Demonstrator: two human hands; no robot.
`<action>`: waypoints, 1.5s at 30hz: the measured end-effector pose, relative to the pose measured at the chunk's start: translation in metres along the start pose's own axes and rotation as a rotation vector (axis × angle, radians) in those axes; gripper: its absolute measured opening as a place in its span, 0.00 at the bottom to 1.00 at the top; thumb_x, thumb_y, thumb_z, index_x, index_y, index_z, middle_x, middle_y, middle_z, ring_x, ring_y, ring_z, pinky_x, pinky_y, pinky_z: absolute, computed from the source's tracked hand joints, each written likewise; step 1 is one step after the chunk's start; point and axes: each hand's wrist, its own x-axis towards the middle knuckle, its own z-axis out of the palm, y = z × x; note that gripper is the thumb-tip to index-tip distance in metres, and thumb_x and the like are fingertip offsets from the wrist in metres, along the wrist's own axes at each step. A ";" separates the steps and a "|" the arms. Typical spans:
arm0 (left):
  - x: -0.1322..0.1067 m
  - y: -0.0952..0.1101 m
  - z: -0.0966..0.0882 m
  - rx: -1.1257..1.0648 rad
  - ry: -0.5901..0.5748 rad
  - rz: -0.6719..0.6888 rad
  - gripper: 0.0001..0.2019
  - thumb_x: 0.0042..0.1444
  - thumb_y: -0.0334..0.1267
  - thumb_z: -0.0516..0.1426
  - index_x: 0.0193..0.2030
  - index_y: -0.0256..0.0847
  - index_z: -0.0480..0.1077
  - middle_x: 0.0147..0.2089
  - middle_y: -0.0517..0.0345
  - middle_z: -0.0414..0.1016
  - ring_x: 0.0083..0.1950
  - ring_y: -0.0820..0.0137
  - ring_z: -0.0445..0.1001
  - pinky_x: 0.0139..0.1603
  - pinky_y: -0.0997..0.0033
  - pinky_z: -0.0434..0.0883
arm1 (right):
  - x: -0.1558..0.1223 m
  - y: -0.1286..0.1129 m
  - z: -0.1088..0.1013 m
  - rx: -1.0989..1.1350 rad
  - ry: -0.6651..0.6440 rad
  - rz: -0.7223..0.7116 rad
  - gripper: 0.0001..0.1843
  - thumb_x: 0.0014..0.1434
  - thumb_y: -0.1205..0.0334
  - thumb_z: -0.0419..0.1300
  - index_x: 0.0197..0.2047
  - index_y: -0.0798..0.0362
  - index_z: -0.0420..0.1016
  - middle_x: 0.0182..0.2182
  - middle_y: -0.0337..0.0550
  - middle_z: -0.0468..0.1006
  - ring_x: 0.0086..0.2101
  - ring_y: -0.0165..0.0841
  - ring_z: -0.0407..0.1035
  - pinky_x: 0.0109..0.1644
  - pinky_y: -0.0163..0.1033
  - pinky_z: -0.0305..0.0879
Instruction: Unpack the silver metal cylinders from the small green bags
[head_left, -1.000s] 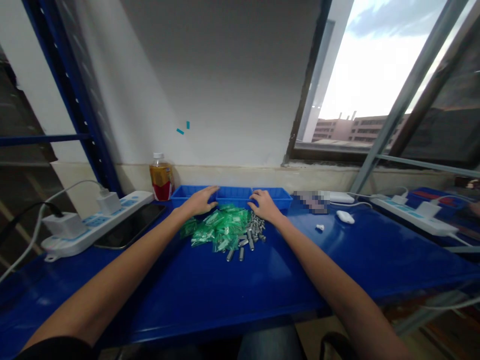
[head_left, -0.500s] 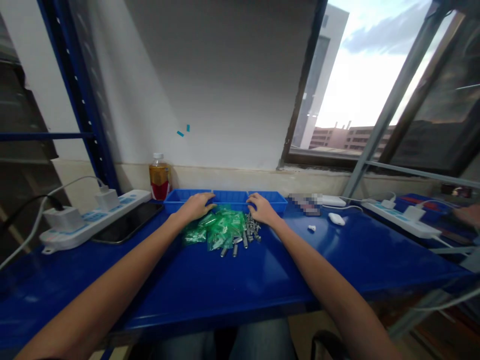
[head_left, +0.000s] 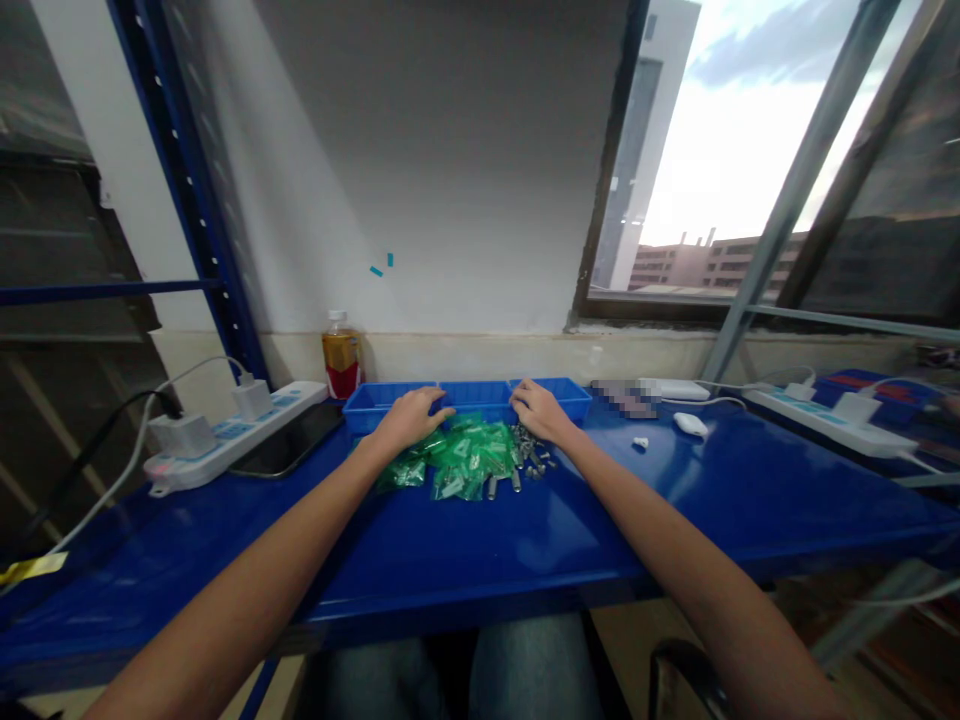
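A long blue tray (head_left: pixel 480 390) with three compartments stands across the blue table, near the wall. My left hand (head_left: pixel 411 415) lies on its front rim over the left and middle compartments, fingers curled over the edge. My right hand (head_left: pixel 538 408) grips the front rim at the right compartment in the same way. Just in front of the tray lies a heap of small green bags (head_left: pixel 465 455), between my wrists. Several small metal cylinders (head_left: pixel 525 462) are scattered at the heap's right side, under my right wrist.
A drink bottle (head_left: pixel 341 365) stands left of the tray by the wall. A white power strip (head_left: pixel 225 435) with chargers and a dark phone (head_left: pixel 289 450) lie at the left. At the right are a white device (head_left: pixel 690 424), another power strip (head_left: pixel 825 415) and a window.
My head has shifted, so the view has moved slightly. Both hands stay at the tray's front rim. The green bags and cylinders look more bunched toward the tray.
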 end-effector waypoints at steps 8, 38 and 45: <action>-0.008 0.020 -0.011 0.013 0.207 -0.003 0.18 0.65 0.44 0.44 0.44 0.41 0.72 0.48 0.50 0.74 0.52 0.60 0.67 0.54 0.54 0.63 | 0.000 -0.006 0.000 -0.159 -0.036 0.015 0.15 0.63 0.65 0.47 0.36 0.53 0.75 0.40 0.46 0.73 0.40 0.34 0.66 0.46 0.38 0.57; -0.014 0.049 0.000 -0.038 0.232 0.316 0.17 0.59 0.28 0.48 0.50 0.44 0.71 0.50 0.51 0.71 0.51 0.66 0.70 0.52 0.67 0.68 | 0.007 -0.079 0.015 0.781 0.292 0.485 0.14 0.53 0.53 0.55 0.23 0.54 0.70 0.18 0.35 0.70 0.23 0.29 0.63 0.29 0.33 0.57; -0.002 0.030 -0.006 -0.522 0.168 -0.100 0.27 0.64 0.49 0.39 0.35 0.35 0.74 0.32 0.52 0.76 0.34 0.66 0.73 0.39 0.68 0.69 | -0.004 -0.085 0.003 0.131 0.297 -0.011 0.11 0.61 0.61 0.52 0.37 0.54 0.76 0.33 0.47 0.73 0.38 0.37 0.66 0.46 0.39 0.60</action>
